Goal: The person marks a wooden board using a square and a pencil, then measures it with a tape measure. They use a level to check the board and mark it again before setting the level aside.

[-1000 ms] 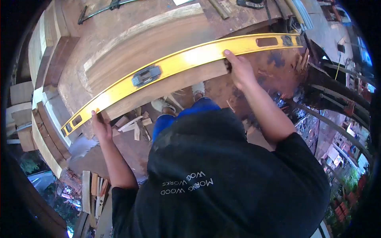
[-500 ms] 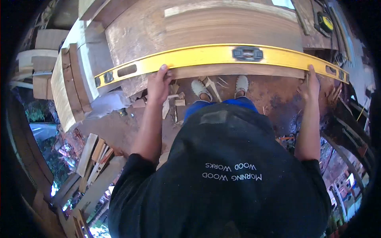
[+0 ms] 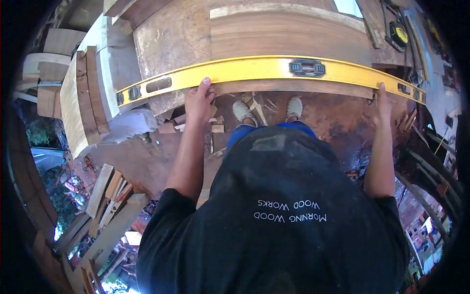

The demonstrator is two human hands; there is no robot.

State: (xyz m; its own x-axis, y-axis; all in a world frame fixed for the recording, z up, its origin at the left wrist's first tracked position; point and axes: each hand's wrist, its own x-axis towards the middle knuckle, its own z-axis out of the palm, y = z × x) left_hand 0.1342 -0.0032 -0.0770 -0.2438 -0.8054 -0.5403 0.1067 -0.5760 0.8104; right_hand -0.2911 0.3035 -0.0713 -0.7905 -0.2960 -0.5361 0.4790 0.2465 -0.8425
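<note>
A long yellow spirit level (image 3: pixel 235 70) stretches across the head view, its broad side facing up at me, over the near part of a brown wooden board (image 3: pixel 289 36). Along its near edge, left of the middle, my left hand (image 3: pixel 199 102) grips it with the thumb on the yellow face; the fingers are partly under it. Toward the right end my right hand (image 3: pixel 384 107) holds the same edge, thumb up against the face and fingers mostly hidden. A dark vial housing (image 3: pixel 307 68) sits right of the level's centre.
The board lies on a worn wooden bench top (image 3: pixel 166 39). A tape measure (image 3: pixel 398 35) is at the back right. Wood blocks (image 3: pixel 51 68) are stacked at the left, and offcuts (image 3: pixel 110 193) lie lower left. Wood scraps (image 3: pixel 218 125) litter the floor near my shoes (image 3: pixel 244 111).
The view has shifted slightly. Both hands keep their hold on the spirit level, which stays in nearly the same place over the board.
</note>
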